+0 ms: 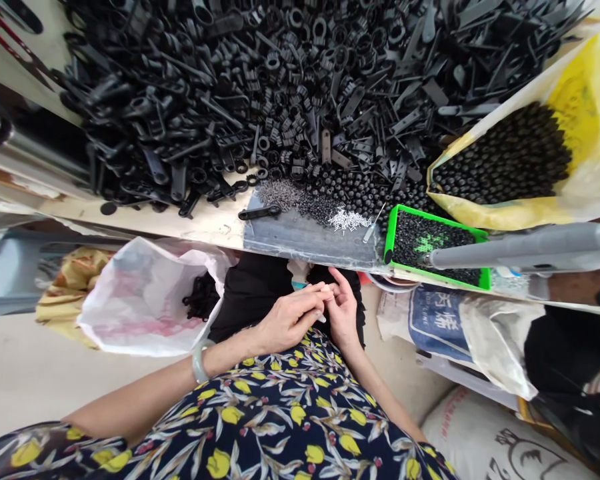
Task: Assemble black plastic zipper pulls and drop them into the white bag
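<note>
My left hand and my right hand meet over my lap, below the table edge. The left fingers are pinched together at the right thumb, around a small white piece that looks like a fingertip wrap. Another bit of white shows at the left thumb tip. On the right hand the index finger is stretched out, apart from the thumb, and its other fingers are partly hidden. Nearest to them on the table is a dark grey mat bearing small white pins, grey and black bits and a thin screwdriver-like tool.
Black plastic parts are heaped across the table. At right stand a green tray of small black pieces, a grey powered-driver-like tool and a yellow-white bag of black beads. A white plastic bag hangs open below left.
</note>
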The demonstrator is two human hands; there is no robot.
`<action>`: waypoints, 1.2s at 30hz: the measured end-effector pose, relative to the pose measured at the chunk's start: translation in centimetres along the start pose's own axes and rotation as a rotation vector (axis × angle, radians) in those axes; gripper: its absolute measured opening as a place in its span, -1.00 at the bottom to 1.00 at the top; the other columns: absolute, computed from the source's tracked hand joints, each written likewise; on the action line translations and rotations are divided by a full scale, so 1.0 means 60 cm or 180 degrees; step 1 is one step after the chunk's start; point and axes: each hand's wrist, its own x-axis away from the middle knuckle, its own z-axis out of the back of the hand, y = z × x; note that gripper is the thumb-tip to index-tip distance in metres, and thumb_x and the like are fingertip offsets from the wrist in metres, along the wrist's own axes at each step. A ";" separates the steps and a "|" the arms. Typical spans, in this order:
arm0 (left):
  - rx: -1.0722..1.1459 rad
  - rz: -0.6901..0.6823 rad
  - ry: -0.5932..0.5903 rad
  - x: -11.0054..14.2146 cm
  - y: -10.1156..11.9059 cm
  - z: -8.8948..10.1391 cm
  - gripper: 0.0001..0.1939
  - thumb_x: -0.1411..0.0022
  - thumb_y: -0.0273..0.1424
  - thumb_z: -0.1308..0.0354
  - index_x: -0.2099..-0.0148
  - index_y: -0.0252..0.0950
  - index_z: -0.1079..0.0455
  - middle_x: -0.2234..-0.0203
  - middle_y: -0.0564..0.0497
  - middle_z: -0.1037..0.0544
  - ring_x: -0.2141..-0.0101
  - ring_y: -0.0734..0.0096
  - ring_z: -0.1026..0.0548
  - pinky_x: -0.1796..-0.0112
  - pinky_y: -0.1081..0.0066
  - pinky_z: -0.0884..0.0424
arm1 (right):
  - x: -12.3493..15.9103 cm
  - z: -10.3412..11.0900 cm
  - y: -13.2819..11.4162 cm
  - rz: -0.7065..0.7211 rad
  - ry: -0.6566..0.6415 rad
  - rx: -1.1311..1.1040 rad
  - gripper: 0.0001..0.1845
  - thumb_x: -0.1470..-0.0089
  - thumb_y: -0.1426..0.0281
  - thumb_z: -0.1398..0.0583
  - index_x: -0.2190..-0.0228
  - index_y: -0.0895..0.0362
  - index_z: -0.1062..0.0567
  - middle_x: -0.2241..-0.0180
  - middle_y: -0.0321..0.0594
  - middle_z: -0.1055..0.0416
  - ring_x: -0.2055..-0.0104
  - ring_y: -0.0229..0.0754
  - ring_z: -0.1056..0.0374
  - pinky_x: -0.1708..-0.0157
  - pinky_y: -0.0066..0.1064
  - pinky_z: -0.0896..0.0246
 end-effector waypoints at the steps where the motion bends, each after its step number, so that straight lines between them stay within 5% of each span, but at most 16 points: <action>1: -0.0030 -0.0004 -0.0045 0.001 0.002 0.000 -0.79 -0.51 -0.39 0.03 0.10 -0.23 -0.44 -0.20 -0.13 -0.55 -0.39 0.17 -0.29 -0.39 0.12 -0.13 | 0.001 -0.001 0.000 0.0029 0.0056 0.0027 -0.38 -0.19 0.16 -0.35 -0.22 0.03 -0.41 0.38 -0.37 -0.44 0.38 -0.29 -0.36 0.30 -0.43 -0.35; 11: 0.0358 0.0475 -0.0359 0.015 0.017 0.017 -0.81 -0.49 -0.33 -0.04 0.17 -0.19 -0.46 -0.22 -0.04 -0.56 -0.46 0.11 -0.10 -0.43 -0.10 0.23 | 0.011 -0.004 -0.010 0.0130 0.0160 0.0353 -0.49 -0.24 0.15 -0.30 -0.16 0.02 -0.48 0.31 -0.30 -0.43 0.30 -0.23 -0.38 0.24 -0.37 -0.37; 14: 0.0721 0.0648 0.0253 0.018 0.022 0.031 -0.80 -0.47 -0.29 -0.09 0.15 -0.20 -0.51 -0.01 -0.08 -0.67 -0.33 0.08 -0.34 -0.38 -0.05 -0.03 | 0.011 -0.007 -0.016 0.0209 0.0155 0.0385 -0.53 -0.25 0.16 -0.29 -0.14 0.01 -0.49 0.30 -0.29 -0.44 0.31 -0.23 -0.40 0.23 -0.35 -0.41; 16: 0.1199 0.0860 0.0783 0.017 0.020 0.037 -0.78 -0.47 -0.25 -0.10 0.18 -0.23 -0.50 0.18 -0.06 -0.69 -0.03 0.18 -0.57 -0.18 0.12 -0.35 | 0.011 -0.010 -0.017 0.0212 0.0146 0.0330 -0.56 -0.26 0.18 -0.28 -0.13 -0.01 -0.50 0.29 -0.31 -0.43 0.40 -0.28 -0.36 0.25 -0.33 -0.45; 18: 0.1651 0.1101 0.1086 0.013 0.014 0.038 -0.76 -0.44 -0.23 -0.16 0.24 -0.26 -0.46 0.33 -0.01 -0.66 0.23 0.30 -0.61 0.03 0.26 -0.47 | 0.011 -0.012 -0.016 0.0210 0.0104 0.0253 -0.57 -0.26 0.20 -0.28 -0.13 -0.02 -0.50 0.28 -0.32 -0.41 0.45 -0.32 -0.33 0.25 -0.31 -0.47; 25: 0.2126 0.1685 0.1344 -0.010 -0.013 0.019 -0.67 -0.20 -0.12 -0.37 0.24 -0.30 -0.50 0.36 -0.01 -0.62 0.30 0.33 -0.57 0.24 0.36 -0.53 | 0.012 -0.005 -0.012 0.0176 0.0067 0.0228 -0.64 -0.23 0.19 -0.30 -0.04 -0.01 -0.59 0.21 -0.23 -0.49 0.39 -0.27 -0.39 0.21 -0.29 -0.47; 33: 0.1880 0.1968 0.1407 -0.030 -0.025 0.011 -0.69 -0.13 -0.15 -0.37 0.29 -0.31 -0.53 0.47 0.06 -0.52 0.49 0.53 -0.33 0.45 0.49 -0.23 | 0.010 -0.003 -0.015 0.0383 -0.0428 0.0329 -0.79 -0.22 0.18 -0.32 0.16 -0.02 -0.67 0.00 -0.12 -0.49 -0.05 -0.02 -0.43 -0.07 -0.14 -0.42; 36: 0.1743 0.1951 0.1367 -0.035 -0.024 0.005 -0.72 -0.14 -0.16 -0.35 0.31 -0.30 -0.51 0.48 0.09 -0.50 0.50 0.53 -0.31 0.44 0.48 -0.23 | 0.011 -0.003 -0.020 0.0401 -0.0473 0.0319 -0.85 -0.24 0.23 -0.31 0.21 -0.02 -0.69 0.02 -0.12 -0.50 -0.06 -0.03 -0.44 -0.12 -0.12 -0.37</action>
